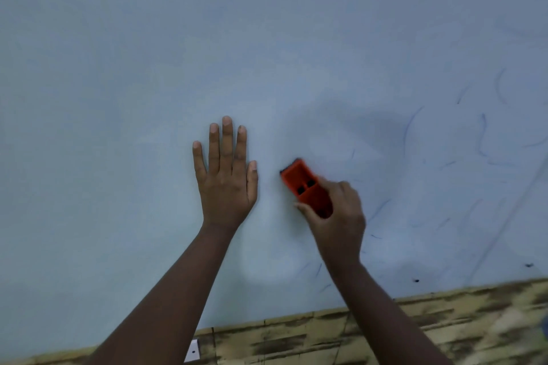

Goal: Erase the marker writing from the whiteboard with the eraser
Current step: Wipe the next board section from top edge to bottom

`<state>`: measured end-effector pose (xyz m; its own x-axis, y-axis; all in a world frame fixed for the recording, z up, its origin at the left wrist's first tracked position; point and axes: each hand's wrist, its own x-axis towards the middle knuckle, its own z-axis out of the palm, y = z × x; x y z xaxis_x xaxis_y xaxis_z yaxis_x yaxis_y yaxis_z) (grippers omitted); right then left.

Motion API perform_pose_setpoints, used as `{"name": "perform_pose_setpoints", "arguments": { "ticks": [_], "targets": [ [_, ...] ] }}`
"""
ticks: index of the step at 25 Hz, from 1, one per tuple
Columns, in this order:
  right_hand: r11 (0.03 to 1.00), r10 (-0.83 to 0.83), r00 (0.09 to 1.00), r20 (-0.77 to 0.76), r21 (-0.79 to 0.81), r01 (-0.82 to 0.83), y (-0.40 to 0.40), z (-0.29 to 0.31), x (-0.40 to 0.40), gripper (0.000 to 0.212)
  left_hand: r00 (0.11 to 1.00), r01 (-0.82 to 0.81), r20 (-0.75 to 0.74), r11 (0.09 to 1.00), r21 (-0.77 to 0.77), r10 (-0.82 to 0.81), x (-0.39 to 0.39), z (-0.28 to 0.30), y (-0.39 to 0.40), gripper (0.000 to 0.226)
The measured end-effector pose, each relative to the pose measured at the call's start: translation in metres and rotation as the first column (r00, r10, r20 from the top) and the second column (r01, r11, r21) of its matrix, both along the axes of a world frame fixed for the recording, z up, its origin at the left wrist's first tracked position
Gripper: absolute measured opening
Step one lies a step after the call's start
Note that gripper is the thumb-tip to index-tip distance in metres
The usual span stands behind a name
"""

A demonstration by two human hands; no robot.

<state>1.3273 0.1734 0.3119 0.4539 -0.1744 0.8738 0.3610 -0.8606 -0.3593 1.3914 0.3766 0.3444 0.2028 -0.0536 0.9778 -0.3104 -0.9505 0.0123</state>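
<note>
gripping the orange eraser (307, 187), the right hand (338, 216) holds it against the whiteboard (267, 53), low and a little right of the middle of the view. the eraser's near end sits inside the hand, with the thumb along its left edge and the other fingers (345, 187) curled over its right side, so the fingers are clamped on the eraser. its far end pokes out past the fingers, tilted up and to the left, and a dark pad edge shows at that tip against the board. the picture is slightly blurred around this hand.

the left hand (226, 178) lies flat on the whiteboard just beside the eraser, to its left, not touching it. its fingers (227, 139) are straight and only slightly spread, pointing up, with the thumb on the side nearest the eraser.

faint blue marker traces (480, 133) remain as thin curved strokes on the board to the right of the right hand and below it. the board area around the left hand looks wiped. along the bottom edge runs a brown patterned wall surface (415, 332), with a small white bracket (192, 351) near the left forearm.
</note>
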Motion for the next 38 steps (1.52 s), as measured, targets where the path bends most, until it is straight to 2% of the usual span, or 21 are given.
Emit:
{"name": "perform_pose_setpoints", "arguments": {
  "ticks": [3, 5, 7, 9, 11, 13, 16, 19, 22, 25, 27, 30, 34, 36, 38],
  "targets": [
    [0.987, 0.002, 0.998, -0.061, -0.161, -0.012, 0.003, -0.035, -0.007, 0.067, 1.0, 0.01, -0.015, 1.0, 0.026, -0.01, -0.001, -0.014, 0.003, 0.066],
    [0.992, -0.006, 0.995, -0.098, -0.122, -0.007, -0.002, -0.028, -0.007, 0.066, 1.0, 0.014, -0.023, 0.999, 0.039, -0.013, -0.001, -0.024, 0.004, 0.068],
    [0.988, 0.039, 0.996, -0.079, 0.152, -0.027, -0.009, -0.003, -0.008, 0.063, 0.999, 0.033, -0.033, 0.998, 0.049, -0.032, 0.0, -0.037, 0.006, 0.067],
    [0.897, 0.071, 0.997, 0.034, 0.435, -0.079, -0.024, 0.031, -0.005, 0.057, 0.998, 0.048, -0.043, 0.997, 0.063, -0.045, 0.001, -0.049, 0.008, 0.067],
    [0.82, 0.039, 0.995, 0.097, 0.566, -0.088, -0.038, 0.062, -0.002, 0.055, 0.997, 0.068, -0.05, 0.996, 0.065, -0.065, 0.001, -0.061, 0.009, 0.067],
    [0.783, 0.023, 0.996, 0.084, 0.619, -0.07, -0.042, 0.074, 0.0, 0.056, 0.996, 0.082, -0.052, 0.994, 0.071, -0.078, 0.003, -0.071, 0.01, 0.068],
    [0.776, 0.002, 0.999, 0.054, 0.629, -0.036, -0.033, 0.054, -0.001, 0.054, 0.997, 0.069, -0.044, 0.993, 0.093, -0.065, 0.004, -0.08, 0.01, 0.071],
    [0.759, 0.002, 1.0, 0.001, 0.651, -0.002, -0.009, -0.001, -0.007, 0.05, 0.998, 0.061, -0.035, 0.994, 0.096, -0.057, 0.004, -0.09, 0.009, 0.073],
    [0.731, 0.092, 0.992, -0.09, 0.682, -0.006, 0.016, -0.074, -0.018, 0.052, 0.998, 0.039, -0.05, 0.996, 0.085, -0.035, 0.003, -0.094, 0.007, 0.074],
    [0.771, 0.188, 0.963, -0.194, 0.637, -0.022, 0.011, -0.116, -0.022, 0.059, 0.999, 0.015, -0.052, 0.996, 0.084, -0.01, 0.002, -0.103, 0.003, 0.073],
    [0.787, 0.2, 0.96, -0.194, 0.616, -0.04, -0.007, -0.112, -0.02, 0.057, 0.999, -0.008, -0.045, 0.997, 0.073, 0.011, 0.002, -0.11, 0.004, 0.072],
    [0.74, 0.125, 0.989, -0.072, 0.671, -0.045, -0.043, -0.081, -0.013, 0.049, 0.998, -0.029, -0.05, 0.998, 0.047, 0.032, 0.002, -0.115, -0.001, 0.071],
    [0.724, 0.044, 0.999, 0.005, 0.689, -0.035, -0.06, -0.075, -0.006, 0.053, 0.996, -0.028, -0.078, 0.999, 0.039, 0.031, -0.002, -0.129, -0.003, 0.07],
    [0.792, 0.045, 0.998, -0.034, 0.611, -0.015, -0.042, -0.101, -0.005, 0.054, 0.995, -0.031, -0.096, 0.999, 0.039, 0.035, -0.003, -0.137, -0.001, 0.07],
    [0.92, 0.076, 0.988, -0.137, 0.392, -0.017, -0.019, -0.141, -0.006, 0.057, 0.993, -0.023, -0.114, 0.999, 0.042, 0.028, -0.005, -0.145, -0.001, 0.07]
  ]
}}
